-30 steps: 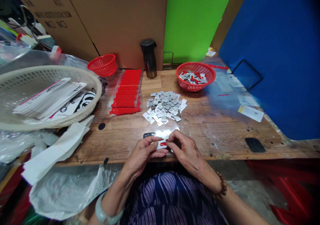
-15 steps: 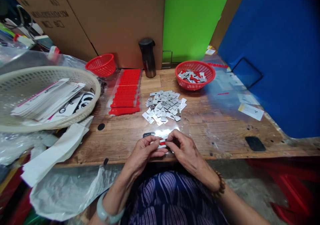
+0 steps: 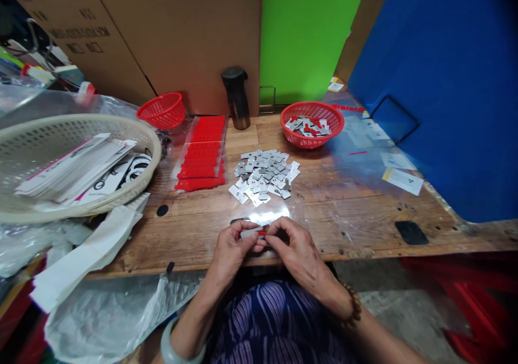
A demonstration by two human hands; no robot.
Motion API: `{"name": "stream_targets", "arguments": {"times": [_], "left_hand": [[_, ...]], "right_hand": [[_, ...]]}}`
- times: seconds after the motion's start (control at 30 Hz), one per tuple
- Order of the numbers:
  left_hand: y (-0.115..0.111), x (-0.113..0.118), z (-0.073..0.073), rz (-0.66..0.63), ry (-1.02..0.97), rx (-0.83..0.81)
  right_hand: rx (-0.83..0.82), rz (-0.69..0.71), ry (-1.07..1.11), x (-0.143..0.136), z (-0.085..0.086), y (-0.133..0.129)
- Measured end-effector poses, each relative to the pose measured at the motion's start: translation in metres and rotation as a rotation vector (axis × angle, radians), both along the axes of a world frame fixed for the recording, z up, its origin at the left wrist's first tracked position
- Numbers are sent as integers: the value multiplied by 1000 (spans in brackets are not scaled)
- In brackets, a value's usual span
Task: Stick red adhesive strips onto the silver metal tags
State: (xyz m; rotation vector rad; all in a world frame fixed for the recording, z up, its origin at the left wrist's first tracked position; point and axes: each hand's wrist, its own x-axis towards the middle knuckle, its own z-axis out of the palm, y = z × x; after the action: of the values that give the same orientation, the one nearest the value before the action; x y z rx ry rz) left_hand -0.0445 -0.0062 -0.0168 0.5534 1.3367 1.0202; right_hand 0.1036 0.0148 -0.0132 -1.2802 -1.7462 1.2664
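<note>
Near the table's front edge, my left hand point(image 3: 234, 248) is closed on a small white card point(image 3: 250, 233). A red piece point(image 3: 262, 233) lies against the card, and my right hand point(image 3: 294, 248) pinches its right end. The two hands nearly touch, and fingers hide part of both items. Just beyond them lies a loose pile of small white and grey cards point(image 3: 265, 175). Stacked strips of red pieces point(image 3: 202, 153) lie left of the pile. Behind it on the right, a red basket point(image 3: 311, 143) holds white cards with red pieces.
A large cream basket point(image 3: 156, 162) with printed cards stands at the left. At the back are a small red basket point(image 3: 162, 111) and a dark bottle point(image 3: 238, 100). Plastic bags point(image 3: 356, 148) lie at the right, beside a blue panel point(image 3: 449, 94).
The white card between my hands has tilted, and more of it shows on the left. My fingers have shifted slightly around the red piece. The whole view has moved a little.
</note>
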Motion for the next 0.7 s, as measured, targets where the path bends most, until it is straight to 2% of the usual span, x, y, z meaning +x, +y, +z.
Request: {"name": "stream_targets", "arguments": {"times": [0.13, 0.23, 0.43, 0.7], "left_hand": [[0, 2, 4, 3, 49, 34], [-1, 1, 4, -17, 36, 40], [-2, -2, 3, -39, -45, -59], [-2, -1, 8, -16, -56, -109]], "right_hand": [[90, -37, -3, -1, 3, -2], [83, -28, -17, -1, 4, -2], [55, -1, -38, 3, -2, 2], [159, 15, -135, 2, 0, 3]]}}
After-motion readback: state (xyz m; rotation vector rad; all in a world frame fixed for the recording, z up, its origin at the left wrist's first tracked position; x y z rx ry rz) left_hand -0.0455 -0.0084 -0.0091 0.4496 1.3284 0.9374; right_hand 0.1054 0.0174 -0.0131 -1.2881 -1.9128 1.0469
